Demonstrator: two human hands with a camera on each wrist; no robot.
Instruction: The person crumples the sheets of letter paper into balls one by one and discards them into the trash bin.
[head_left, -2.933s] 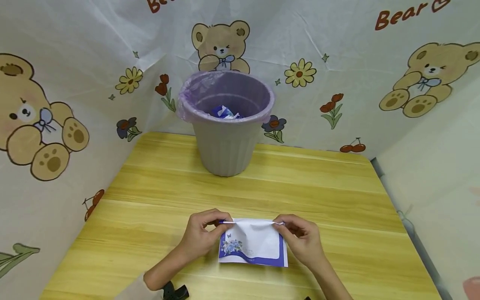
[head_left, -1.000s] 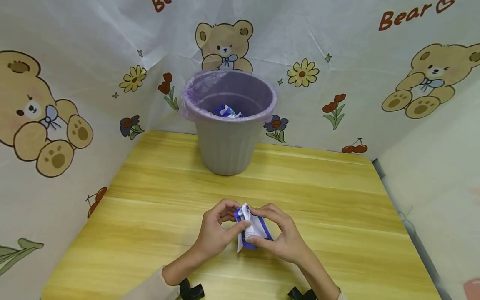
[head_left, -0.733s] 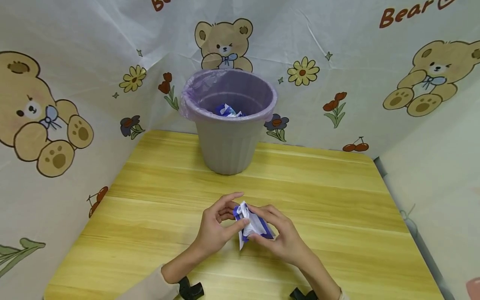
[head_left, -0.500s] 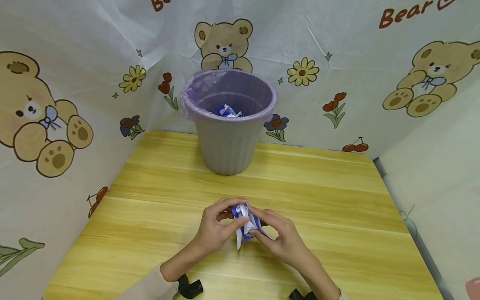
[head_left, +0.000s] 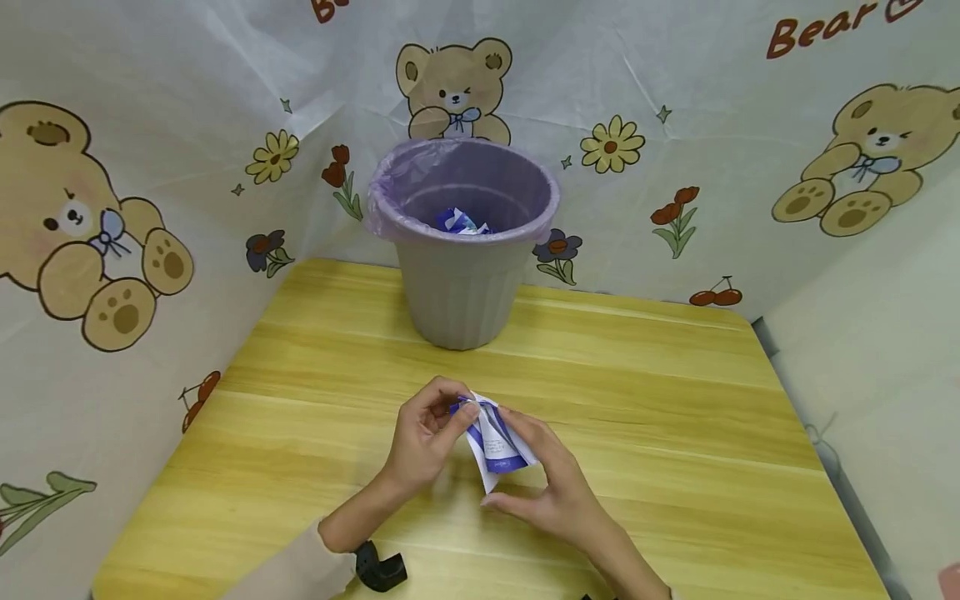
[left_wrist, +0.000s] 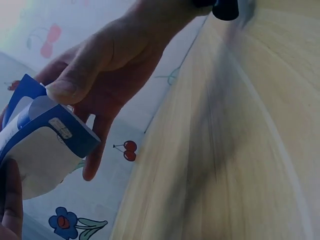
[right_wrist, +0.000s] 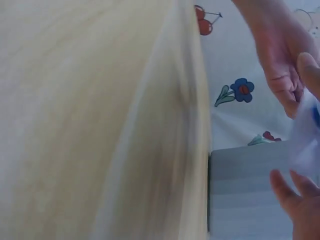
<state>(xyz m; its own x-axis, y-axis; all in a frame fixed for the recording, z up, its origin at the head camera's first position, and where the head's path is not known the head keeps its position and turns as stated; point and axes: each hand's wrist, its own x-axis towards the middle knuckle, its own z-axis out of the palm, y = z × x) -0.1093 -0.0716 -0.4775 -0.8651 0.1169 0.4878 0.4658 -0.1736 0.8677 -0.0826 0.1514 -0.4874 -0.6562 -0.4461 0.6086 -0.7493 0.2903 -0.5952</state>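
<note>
A white printed sheet of paper (head_left: 498, 442) with blue borders is bent and creased, held above the table in the head view. My left hand (head_left: 420, 437) pinches its upper left end between thumb and fingers. My right hand (head_left: 561, 487) is at its right side, fingers extended along the edge and thumb apart near the lower tip. In the left wrist view the paper (left_wrist: 42, 135) shows a curved blue-edged fold beside the right hand (left_wrist: 107, 65). Only part of the paper (right_wrist: 306, 135) enters the right wrist view, blurred.
A grey bin (head_left: 461, 292) with a purple liner (head_left: 390, 212) stands at the table's back, crumpled blue-white paper (head_left: 459, 222) inside. The wooden table (head_left: 637, 400) is walled by bear-printed cloth (head_left: 712, 50). A black wrist mount (head_left: 381, 568) sits below the left wrist.
The sheet went from flat and stretched between both hands to bunched up. Since half a second ago, it has loosened somewhat, and my right thumb has moved down off it.
</note>
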